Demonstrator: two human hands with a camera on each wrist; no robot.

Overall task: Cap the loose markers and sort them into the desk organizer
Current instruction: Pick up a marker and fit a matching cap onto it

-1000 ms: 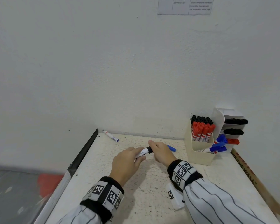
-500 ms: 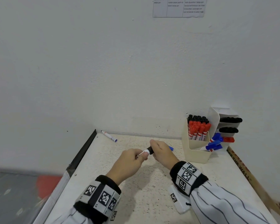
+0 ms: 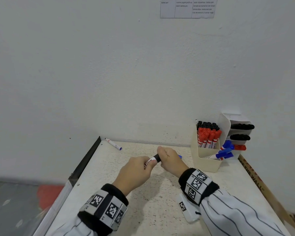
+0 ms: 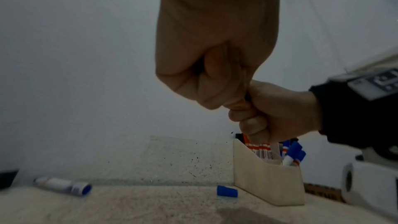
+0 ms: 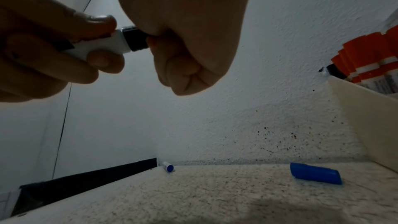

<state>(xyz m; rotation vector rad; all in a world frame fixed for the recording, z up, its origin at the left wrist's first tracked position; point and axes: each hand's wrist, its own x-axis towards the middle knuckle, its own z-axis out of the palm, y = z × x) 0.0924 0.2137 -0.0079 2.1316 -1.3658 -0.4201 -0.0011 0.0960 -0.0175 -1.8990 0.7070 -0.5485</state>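
Observation:
Above the middle of the table, my left hand [image 3: 140,167] grips the white barrel of a marker [image 3: 150,161], and my right hand [image 3: 169,159] is curled round its black cap [image 3: 157,158]. The right wrist view shows the cap [image 5: 135,40] seated against the barrel [image 5: 103,44]. A loose blue cap [image 5: 315,173] lies on the table behind my right hand. An uncapped marker with a blue end [image 3: 113,143] lies at the table's far left corner. The cream desk organizer [image 3: 206,160] stands at the far right with black, red and blue markers in it.
The white wall runs right behind the table [image 3: 143,210]. A dark strip [image 3: 87,159] borders the table's left edge, with a drop to the floor beyond. A brown board [image 3: 255,179] lies along the right edge. A white tiered holder [image 3: 240,132] with black markers stands behind the organizer.
My hands have drawn closer together on the marker and lifted it slightly. Less of the white barrel shows between them now.

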